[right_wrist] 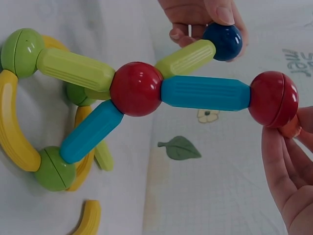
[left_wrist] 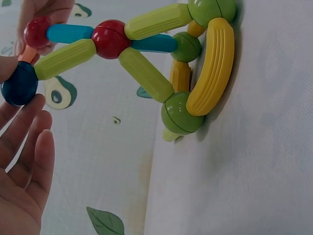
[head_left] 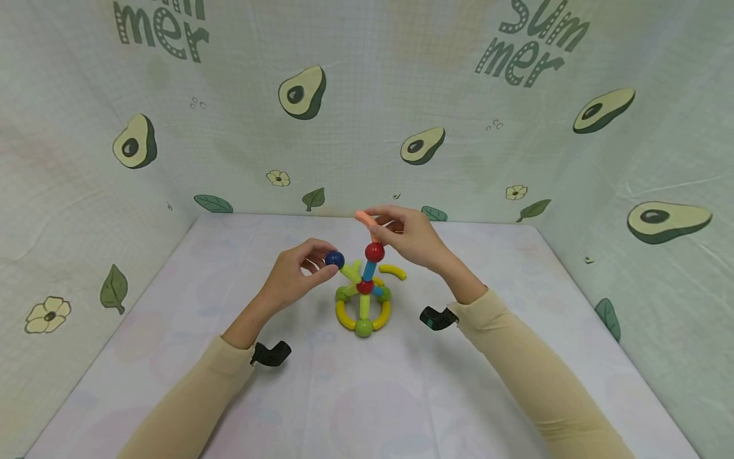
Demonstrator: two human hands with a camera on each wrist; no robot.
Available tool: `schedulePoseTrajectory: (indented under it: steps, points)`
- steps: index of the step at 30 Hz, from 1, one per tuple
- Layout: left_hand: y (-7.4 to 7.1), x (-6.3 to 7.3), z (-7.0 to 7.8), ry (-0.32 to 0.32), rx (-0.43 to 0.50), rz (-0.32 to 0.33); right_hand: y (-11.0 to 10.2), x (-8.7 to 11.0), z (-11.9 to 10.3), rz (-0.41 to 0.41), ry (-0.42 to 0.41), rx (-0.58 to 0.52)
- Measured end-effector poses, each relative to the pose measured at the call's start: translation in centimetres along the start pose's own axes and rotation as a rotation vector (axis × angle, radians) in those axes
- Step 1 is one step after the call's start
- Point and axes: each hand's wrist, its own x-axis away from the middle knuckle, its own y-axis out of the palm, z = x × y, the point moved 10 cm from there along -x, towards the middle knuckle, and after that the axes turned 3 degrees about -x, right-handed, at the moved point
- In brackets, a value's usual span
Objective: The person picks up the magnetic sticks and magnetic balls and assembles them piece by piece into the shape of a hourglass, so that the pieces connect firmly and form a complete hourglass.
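A magnetic stick-and-ball structure stands on the table, its base made of yellow curved sticks (head_left: pixel 381 316) and green balls (head_left: pixel 364 327). Sticks rise from the base to a central red ball (right_wrist: pixel 136 89). From there a light green stick (left_wrist: pixel 66 58) slants up to a dark blue ball (left_wrist: pixel 19 83), which my left hand (head_left: pixel 298 273) pinches between thumb and fingers. A blue stick (right_wrist: pixel 205 93) goes up to another red ball (head_left: pixel 375 252). Above that ball my right hand (head_left: pixel 411 236) pinches an orange curved stick (head_left: pixel 365 219), its lower end at the ball.
A loose yellow curved stick (head_left: pixel 393 271) lies on the table right behind the structure. Another light green stick (right_wrist: pixel 103 155) shows low behind the base. Black wrist cameras (head_left: pixel 272 354) hang from both sleeves. A printed cloth backdrop (head_left: pixel 367 185) surrounds the table (head_left: pixel 367 395).
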Motion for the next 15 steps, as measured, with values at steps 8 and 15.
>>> schedulePoseTrajectory:
  steps: [8,15]
  points:
    - [-0.06,-0.01,0.02,-0.002,-0.004,0.011,0.26,-0.65,-0.16,-0.058,-0.028,0.043]
    - [0.01,0.00,0.07,-0.012,-0.002,0.009,0.52,-0.85,-0.12,-0.105,-0.031,0.077]
